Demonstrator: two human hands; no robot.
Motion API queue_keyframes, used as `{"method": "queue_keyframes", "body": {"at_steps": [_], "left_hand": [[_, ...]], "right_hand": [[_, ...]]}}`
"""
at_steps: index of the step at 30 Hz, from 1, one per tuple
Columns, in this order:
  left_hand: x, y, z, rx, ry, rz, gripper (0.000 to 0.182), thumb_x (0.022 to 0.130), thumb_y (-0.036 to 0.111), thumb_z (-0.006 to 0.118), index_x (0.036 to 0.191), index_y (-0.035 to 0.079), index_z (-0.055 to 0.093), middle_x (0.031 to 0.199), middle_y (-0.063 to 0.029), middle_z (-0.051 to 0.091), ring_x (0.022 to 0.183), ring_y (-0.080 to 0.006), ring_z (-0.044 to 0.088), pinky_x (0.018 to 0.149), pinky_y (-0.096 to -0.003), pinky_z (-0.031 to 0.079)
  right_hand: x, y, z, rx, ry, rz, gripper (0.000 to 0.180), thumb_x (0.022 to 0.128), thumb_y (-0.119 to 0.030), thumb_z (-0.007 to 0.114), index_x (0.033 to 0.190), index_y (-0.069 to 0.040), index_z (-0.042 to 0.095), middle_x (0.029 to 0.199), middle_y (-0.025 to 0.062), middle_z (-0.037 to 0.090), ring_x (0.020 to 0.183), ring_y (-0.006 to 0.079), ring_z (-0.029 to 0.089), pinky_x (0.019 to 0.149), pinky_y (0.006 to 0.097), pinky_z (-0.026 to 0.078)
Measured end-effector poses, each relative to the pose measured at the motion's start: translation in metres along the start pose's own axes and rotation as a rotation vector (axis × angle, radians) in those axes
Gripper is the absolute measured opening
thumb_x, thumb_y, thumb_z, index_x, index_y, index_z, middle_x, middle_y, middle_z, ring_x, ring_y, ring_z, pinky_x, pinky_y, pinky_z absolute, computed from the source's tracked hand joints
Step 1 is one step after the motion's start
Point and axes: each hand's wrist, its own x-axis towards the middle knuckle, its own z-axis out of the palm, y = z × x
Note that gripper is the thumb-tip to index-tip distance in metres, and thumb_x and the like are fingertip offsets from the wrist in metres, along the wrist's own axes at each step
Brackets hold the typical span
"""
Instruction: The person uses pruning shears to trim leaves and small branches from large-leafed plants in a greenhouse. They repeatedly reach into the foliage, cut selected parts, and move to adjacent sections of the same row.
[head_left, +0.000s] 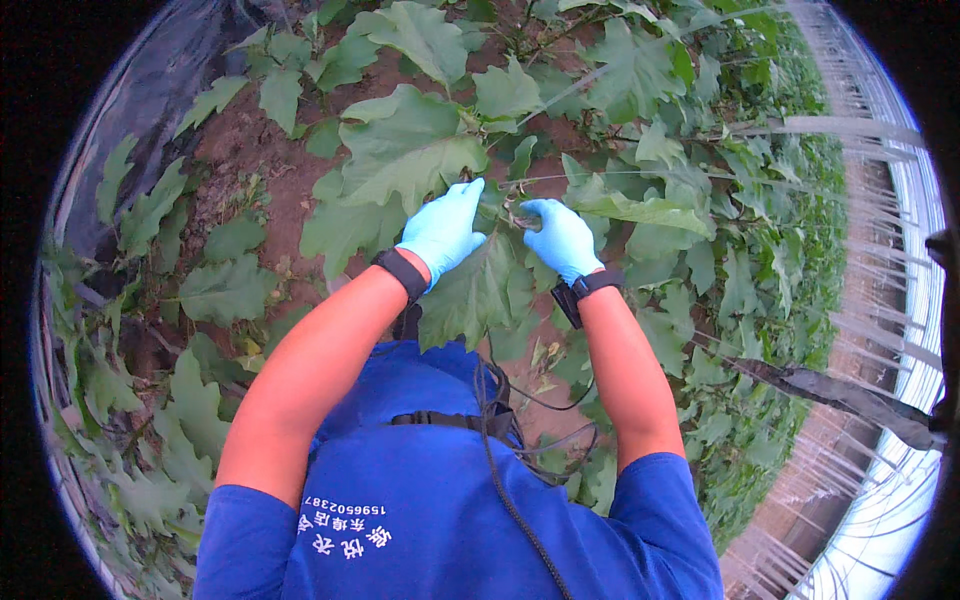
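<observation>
My left hand (444, 231), in a light-blue glove, is at the middle of a leafy plant that looks like eggplant. Its fingers reach up beside the stem, under a broad lobed leaf (409, 150); whether they grip anything is hidden. To the right, my right hand (561, 238), gloved alike, has thumb and forefinger around a thin brownish stem (517, 216). A large leaf (476, 289) hangs down between my wrists. Another long leaf (645, 208) sticks out past my right fingers. Each wrist wears a black strap.
Thin support strings (622, 173) run through the foliage. Bare brown soil (262, 161) shows at left, beside dark plastic sheeting (169, 82). Dense plant rows (780, 247) fill the right, before a greenhouse wall (911, 195). Black cords (491, 442) hang over my blue shirt, which bears writing.
</observation>
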Motion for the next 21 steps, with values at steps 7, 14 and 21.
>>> {"method": "queue_keyframes", "body": {"at_steps": [7,14,21], "left_hand": [[0.003,-0.005,-0.009,0.024,-0.154,0.022,0.072,0.086,0.022,0.076,0.15,0.01,0.045,0.138,-0.0191,0.058,0.12,-0.0387,0.062,0.101,-0.0461,0.052],[0.004,0.01,-0.014,0.046,-0.178,-0.029,0.102,0.086,0.018,0.077,0.165,0.016,0.012,0.117,-0.0198,0.072,0.096,-0.042,0.071,0.087,-0.0501,0.057],[0.007,0.005,-0.01,-0.396,-0.042,-0.358,0.117,0.087,0.016,0.08,0.161,-0.003,-0.008,0.11,-0.0194,0.075,0.097,-0.0245,0.073,0.09,-0.0354,0.056]], "right_hand": [[-0.001,-0.013,0.006,-0.113,-0.028,-0.032,0.016,0.086,-0.026,0.071,0.097,-0.015,0.073,0.093,0.01,0.072,0.083,0.0323,0.072,0.072,0.0442,0.057],[0.007,-0.012,0.007,-0.095,-0.074,-0.071,0.016,0.088,-0.025,0.063,0.09,-0.01,0.07,0.086,0.0153,0.072,0.078,0.0362,0.072,0.068,0.0485,0.057],[0.019,0.012,0.02,0.261,-0.195,0.046,0.025,0.09,-0.029,0.063,0.093,-0.008,0.076,0.088,0.0174,0.073,0.078,0.0379,0.07,0.074,0.0478,0.056]]}}
